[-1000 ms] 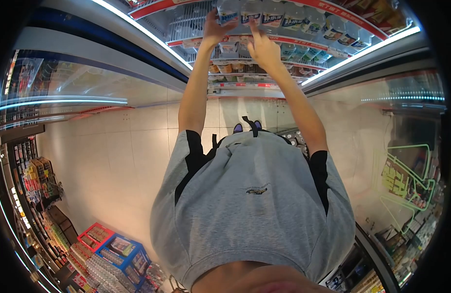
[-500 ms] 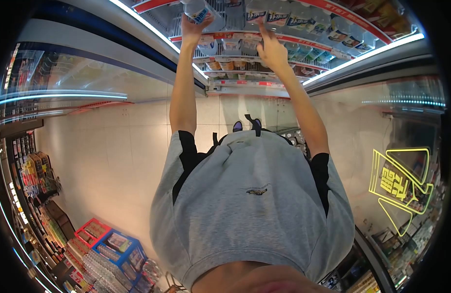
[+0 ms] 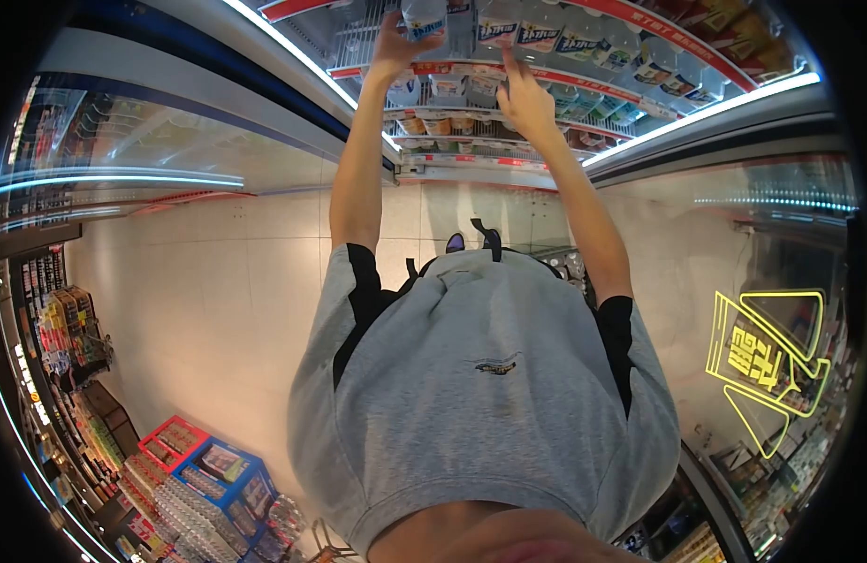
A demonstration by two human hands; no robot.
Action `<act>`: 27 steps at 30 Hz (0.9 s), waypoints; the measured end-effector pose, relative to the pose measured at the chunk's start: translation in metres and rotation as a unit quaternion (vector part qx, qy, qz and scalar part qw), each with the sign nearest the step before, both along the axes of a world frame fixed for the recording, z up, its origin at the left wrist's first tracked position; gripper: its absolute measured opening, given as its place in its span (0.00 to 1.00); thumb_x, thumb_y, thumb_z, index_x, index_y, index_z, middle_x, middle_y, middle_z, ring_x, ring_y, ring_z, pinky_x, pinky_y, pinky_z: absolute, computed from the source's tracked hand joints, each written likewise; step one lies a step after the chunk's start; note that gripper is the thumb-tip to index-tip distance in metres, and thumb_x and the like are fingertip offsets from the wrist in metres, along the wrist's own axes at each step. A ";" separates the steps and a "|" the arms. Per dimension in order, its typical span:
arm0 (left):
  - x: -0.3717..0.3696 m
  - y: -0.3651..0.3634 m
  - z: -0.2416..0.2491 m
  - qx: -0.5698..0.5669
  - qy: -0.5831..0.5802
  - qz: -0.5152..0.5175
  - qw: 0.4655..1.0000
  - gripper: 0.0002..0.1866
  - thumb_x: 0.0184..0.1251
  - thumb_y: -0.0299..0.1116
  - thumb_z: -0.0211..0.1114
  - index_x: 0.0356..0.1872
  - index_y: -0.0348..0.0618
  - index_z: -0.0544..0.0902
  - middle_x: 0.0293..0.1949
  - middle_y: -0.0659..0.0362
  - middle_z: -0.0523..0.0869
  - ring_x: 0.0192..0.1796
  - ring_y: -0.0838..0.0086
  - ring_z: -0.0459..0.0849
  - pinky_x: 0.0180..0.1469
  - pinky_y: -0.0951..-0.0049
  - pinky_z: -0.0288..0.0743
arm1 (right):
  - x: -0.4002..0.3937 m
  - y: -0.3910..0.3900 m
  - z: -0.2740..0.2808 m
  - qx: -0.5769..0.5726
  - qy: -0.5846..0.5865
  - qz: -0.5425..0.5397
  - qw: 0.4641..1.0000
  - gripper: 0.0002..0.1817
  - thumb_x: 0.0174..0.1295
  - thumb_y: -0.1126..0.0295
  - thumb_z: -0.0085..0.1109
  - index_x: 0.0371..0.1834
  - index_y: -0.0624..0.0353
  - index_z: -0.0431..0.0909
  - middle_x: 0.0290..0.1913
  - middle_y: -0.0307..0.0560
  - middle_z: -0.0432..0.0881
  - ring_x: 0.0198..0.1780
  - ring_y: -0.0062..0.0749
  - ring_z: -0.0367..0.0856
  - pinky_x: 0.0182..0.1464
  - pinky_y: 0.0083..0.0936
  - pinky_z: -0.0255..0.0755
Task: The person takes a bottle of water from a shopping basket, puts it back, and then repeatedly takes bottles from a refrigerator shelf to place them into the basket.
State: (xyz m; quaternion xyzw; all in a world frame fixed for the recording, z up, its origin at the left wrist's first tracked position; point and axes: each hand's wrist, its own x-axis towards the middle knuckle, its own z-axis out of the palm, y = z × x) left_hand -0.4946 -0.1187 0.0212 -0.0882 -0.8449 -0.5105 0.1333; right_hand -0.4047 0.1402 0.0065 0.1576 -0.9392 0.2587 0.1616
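Observation:
My left hand (image 3: 394,52) is at the upper shelf, beside a clear bottle (image 3: 424,19) with a blue and white label. Its fingers are apart, and the thumb reaches across the bottle's lower front; whether it touches cannot be made out. That bottle stands to the left of other labelled bottles. Beneath a bottle with a pink and white label (image 3: 497,30), my right hand (image 3: 529,101) holds nothing. Its index finger stretches up to the red shelf edge (image 3: 546,73), while the other fingers are partly curled.
Lower shelves carry cups (image 3: 437,126) and more bottles (image 3: 584,101). Glass doors (image 3: 171,150) stand on both sides, the right one showing a yellow neon sign (image 3: 767,361). Behind me are stacked drinks and a blue crate (image 3: 229,474) on the tiled floor.
The bottle at my left hand has moved right, closer to the other bottles, and the left hand's grip around it has loosened. My right hand has barely moved.

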 end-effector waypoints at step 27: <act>-0.129 -0.029 0.039 0.298 -0.077 -0.126 0.943 0.28 0.63 0.41 0.65 0.63 0.43 0.72 0.56 0.50 0.81 0.56 0.55 0.79 0.56 0.54 0.73 | 0.039 0.003 -0.010 -0.112 -0.016 -0.026 0.993 0.42 0.60 0.67 0.56 0.78 0.51 0.47 0.64 0.60 0.66 0.55 0.62 0.75 0.51 0.45 0.75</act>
